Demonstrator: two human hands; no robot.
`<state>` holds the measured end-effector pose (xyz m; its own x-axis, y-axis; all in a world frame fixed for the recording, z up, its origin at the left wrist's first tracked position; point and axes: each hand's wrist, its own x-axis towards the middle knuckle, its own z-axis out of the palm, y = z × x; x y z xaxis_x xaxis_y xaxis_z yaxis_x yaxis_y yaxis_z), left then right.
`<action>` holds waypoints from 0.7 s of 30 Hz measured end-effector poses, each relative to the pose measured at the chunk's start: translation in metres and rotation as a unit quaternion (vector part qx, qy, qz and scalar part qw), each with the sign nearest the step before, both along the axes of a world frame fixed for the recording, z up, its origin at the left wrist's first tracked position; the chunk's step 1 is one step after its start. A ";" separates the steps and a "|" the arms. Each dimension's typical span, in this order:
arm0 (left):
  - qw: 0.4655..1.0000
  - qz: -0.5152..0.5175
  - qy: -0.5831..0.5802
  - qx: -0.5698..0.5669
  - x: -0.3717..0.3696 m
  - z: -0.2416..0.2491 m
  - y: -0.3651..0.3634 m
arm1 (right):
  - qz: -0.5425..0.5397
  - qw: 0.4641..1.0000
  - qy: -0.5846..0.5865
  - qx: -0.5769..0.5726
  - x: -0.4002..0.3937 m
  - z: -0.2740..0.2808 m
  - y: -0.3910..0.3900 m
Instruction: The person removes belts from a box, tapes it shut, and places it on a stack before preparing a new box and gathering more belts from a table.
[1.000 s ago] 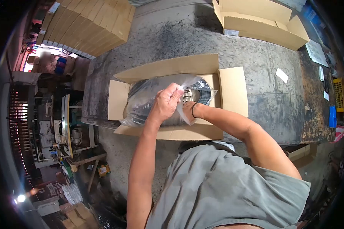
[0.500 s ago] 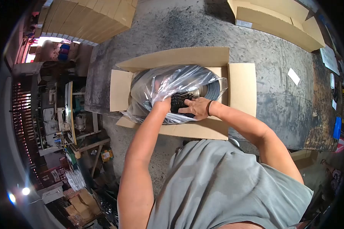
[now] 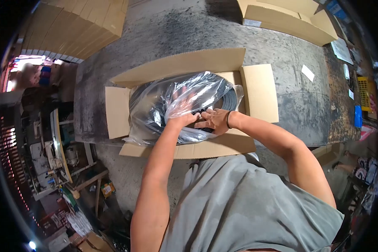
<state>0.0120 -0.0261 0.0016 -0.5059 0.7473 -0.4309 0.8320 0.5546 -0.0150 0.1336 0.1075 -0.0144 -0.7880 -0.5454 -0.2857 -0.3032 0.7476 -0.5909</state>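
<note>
An open cardboard box (image 3: 259, 94) holds a clear plastic bag (image 3: 203, 86) with dark coiled strip or hose (image 3: 229, 100) inside. My left hand (image 3: 184, 108) reaches in under the plastic, its fingers stretched out and seen through the film; only the thumb side shows uncovered. Right beside it, my right hand (image 3: 214, 120) lies with fingers spread over the dark contents at the bag's near side, a dark band round its wrist. The two hands almost meet at the thumbs. Most of the small black pieces between them are covered by the hands.
The box stands at the near edge of a worn grey table (image 3: 298, 96). Stacked flat cartons (image 3: 75, 25) are at the back left, and another open carton (image 3: 285, 25) at the back right. A white paper slip (image 3: 308, 73) lies to the right, near a blue object (image 3: 358, 116).
My left hand has pushed farther in under the plastic with its fingers spread. The small black pieces between the hands are now mostly covered. The camera view has shifted slightly.
</note>
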 end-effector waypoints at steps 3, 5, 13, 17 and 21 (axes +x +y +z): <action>1.000 0.007 -0.016 0.011 -0.001 0.003 -0.001 | -0.008 0.992 -0.054 0.113 -0.007 -0.006 -0.002; 0.999 -0.004 -0.034 0.038 -0.003 -0.003 -0.008 | -0.002 0.985 -0.044 0.166 -0.007 -0.008 -0.004; 0.861 0.038 -0.293 0.414 -0.013 0.088 -0.058 | -0.099 0.979 0.094 0.154 0.014 -0.027 -0.014; 0.970 0.028 -0.155 0.185 -0.042 0.018 -0.114 | -0.104 0.982 0.085 0.133 0.014 -0.028 -0.014; 0.988 0.010 -0.150 0.019 -0.037 0.021 -0.134 | -0.128 0.977 0.139 0.097 0.019 -0.033 -0.015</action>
<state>-0.0253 -0.1601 0.0230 -0.3746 0.7563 -0.5363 0.7844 0.5669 0.2516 0.1524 0.0928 -0.0474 -0.9530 -0.2779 -0.1202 -0.2208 0.9094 -0.3524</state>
